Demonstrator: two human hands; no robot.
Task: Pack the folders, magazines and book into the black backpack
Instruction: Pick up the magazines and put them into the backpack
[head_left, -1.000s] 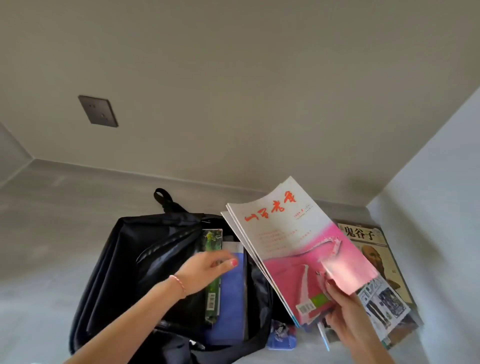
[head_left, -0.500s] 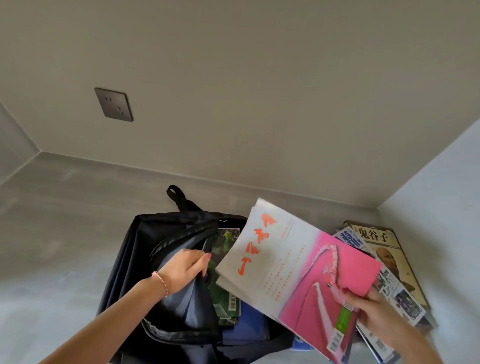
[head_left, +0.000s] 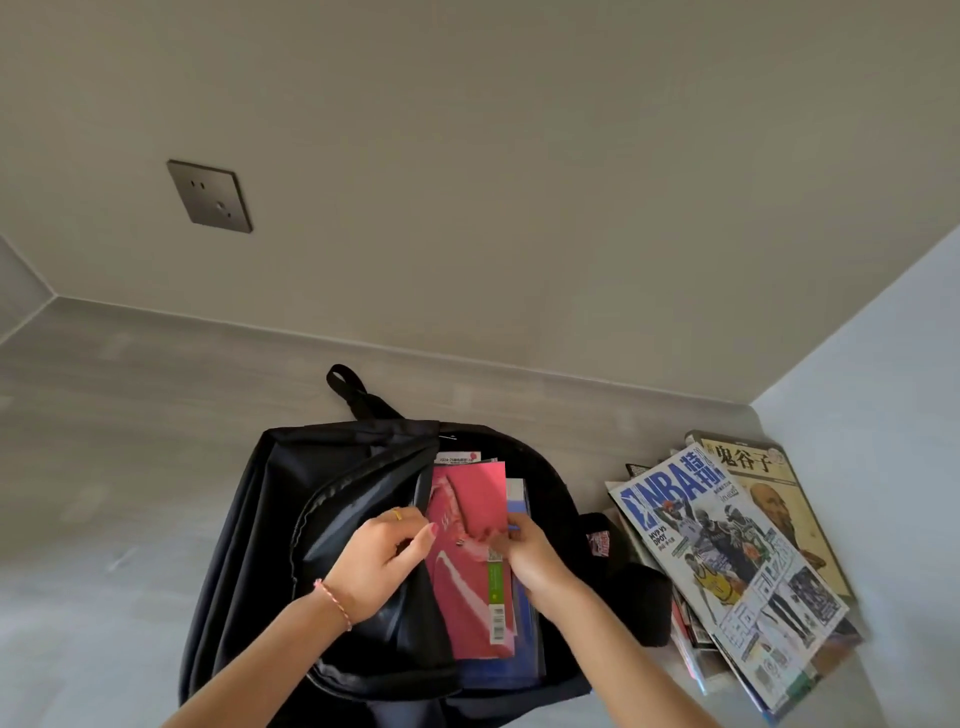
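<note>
Pink magazine (head_left: 467, 556) half inside black backpack (head_left: 270, 519), long axis along the opening. Right hand (head_left: 524, 551) pinching its right edge; left hand (head_left: 379, 556) gripping the flap. Remaining NBA magazine (head_left: 727, 561) right, nearer right hand.

1. The black backpack (head_left: 270, 525) lay unzipped, its mouth largely filled by the pink magazine (head_left: 467, 551) and both hands.
2. At 3 o'clock of it, a magazine pile (head_left: 727, 566) crowded the corner against the right wall (head_left: 883, 374).
3. From 9 o'clock, bare floor (head_left: 104, 467) lay open.
</note>
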